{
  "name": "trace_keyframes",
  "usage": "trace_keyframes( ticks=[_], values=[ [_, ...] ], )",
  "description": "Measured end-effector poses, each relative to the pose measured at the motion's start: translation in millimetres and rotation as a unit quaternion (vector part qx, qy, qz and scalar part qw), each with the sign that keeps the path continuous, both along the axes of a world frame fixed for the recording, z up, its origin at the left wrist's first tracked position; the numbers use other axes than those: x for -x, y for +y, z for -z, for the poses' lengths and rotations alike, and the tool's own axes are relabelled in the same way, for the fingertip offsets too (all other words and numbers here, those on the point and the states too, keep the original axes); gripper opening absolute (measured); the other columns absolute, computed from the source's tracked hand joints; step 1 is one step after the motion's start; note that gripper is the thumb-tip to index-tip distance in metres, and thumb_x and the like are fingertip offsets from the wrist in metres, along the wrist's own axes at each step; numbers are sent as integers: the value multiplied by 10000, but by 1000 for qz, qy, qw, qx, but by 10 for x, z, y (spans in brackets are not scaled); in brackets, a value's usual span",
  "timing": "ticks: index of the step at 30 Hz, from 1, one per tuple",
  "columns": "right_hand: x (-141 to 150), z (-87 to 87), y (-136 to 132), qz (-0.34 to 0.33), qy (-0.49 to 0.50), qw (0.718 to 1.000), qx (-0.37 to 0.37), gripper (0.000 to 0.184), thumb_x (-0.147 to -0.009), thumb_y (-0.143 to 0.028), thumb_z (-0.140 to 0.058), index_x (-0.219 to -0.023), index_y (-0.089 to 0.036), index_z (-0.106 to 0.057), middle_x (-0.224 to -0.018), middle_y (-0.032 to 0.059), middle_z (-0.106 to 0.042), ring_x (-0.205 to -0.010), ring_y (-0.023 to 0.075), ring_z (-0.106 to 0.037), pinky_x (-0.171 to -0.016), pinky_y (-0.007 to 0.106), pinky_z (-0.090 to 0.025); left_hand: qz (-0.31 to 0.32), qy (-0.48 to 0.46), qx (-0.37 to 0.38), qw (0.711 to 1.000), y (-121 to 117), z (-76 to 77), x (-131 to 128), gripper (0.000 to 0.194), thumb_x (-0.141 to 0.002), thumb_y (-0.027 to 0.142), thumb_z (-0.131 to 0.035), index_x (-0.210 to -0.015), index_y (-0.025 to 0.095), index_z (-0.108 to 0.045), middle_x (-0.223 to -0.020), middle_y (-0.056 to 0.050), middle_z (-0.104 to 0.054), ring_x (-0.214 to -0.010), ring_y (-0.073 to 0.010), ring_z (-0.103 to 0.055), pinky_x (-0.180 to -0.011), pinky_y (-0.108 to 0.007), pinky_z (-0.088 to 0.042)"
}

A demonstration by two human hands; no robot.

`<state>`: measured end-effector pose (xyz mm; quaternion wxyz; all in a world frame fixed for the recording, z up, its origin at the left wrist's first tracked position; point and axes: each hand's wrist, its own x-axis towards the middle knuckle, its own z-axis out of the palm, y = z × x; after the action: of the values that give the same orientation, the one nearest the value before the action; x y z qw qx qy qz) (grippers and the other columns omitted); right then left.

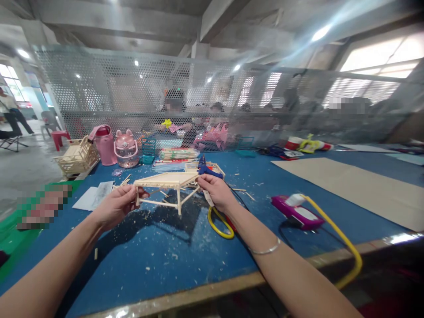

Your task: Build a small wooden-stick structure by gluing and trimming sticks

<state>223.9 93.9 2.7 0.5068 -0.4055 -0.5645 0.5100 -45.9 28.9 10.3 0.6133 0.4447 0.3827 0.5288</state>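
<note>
Between my hands, a small table-like model made of pale wooden sticks (165, 180) is held up over the blue worktop. It has a flat slatted top, thin legs and low cross bars. My left hand (122, 201) pinches its left corner and leg. At the far right corner, my right hand (217, 190) grips the model between thumb and fingers. Just behind the right hand is a blue glue gun (209, 171), partly hidden. Yellow-handled scissors (221, 229) lie under the right wrist, their blades mostly hidden.
A purple power strip (298, 214) with a yellow cable (341, 234) sits at the right. Stick bundles (179, 153), a pink bottle (105, 148) and a clear pink jug (126, 150) stand at the back. A perforated metal screen (132, 97) borders the far edge.
</note>
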Motion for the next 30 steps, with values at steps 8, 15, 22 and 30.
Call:
trace_keyframes(
  ticks=[8, 15, 22, 30],
  values=[
    [-28, -47, -46, -51, -70, 996, -10, 387, -648, -530, -620, -699, -164, -506, -442, -80, -467, -381, 47, -327, -405, 196, -219, -79, 41, -49, 995, 9, 42, -35, 414, -482, 514, -773, -666, 157, -672, -664, -14, -652, -606, -92, -531, -601, -198, -433],
    [223, -133, -434, -59, -13, 989, -137, 256, -729, -399, -602, -690, -147, -572, -432, -73, -442, -389, 47, -340, -412, 203, -235, -148, 151, -147, 966, -46, 111, -199, 376, -639, 530, -655, -688, 157, -673, -699, -31, -668, -773, -173, -598, -727, -262, -445],
    [520, -101, -525, -208, 12, 978, 15, 452, -736, -576, -525, -663, -133, -571, -367, -54, -476, -289, 28, -271, -336, 181, -159, -152, 286, -188, 927, -211, 156, -431, 260, -725, 371, -571, -803, 175, -725, -780, -31, -720, -758, -187, -619, -715, -270, -459],
    [579, 31, -480, -164, 48, 984, 55, 488, -626, -610, -617, -525, -142, -525, -319, -67, -404, -294, 22, -251, -328, 177, -126, -109, 315, -192, 923, -263, 215, -541, 247, -757, 350, -547, -728, 184, -727, -653, -8, -667, -714, -190, -591, -668, -261, -435]
  ],
)
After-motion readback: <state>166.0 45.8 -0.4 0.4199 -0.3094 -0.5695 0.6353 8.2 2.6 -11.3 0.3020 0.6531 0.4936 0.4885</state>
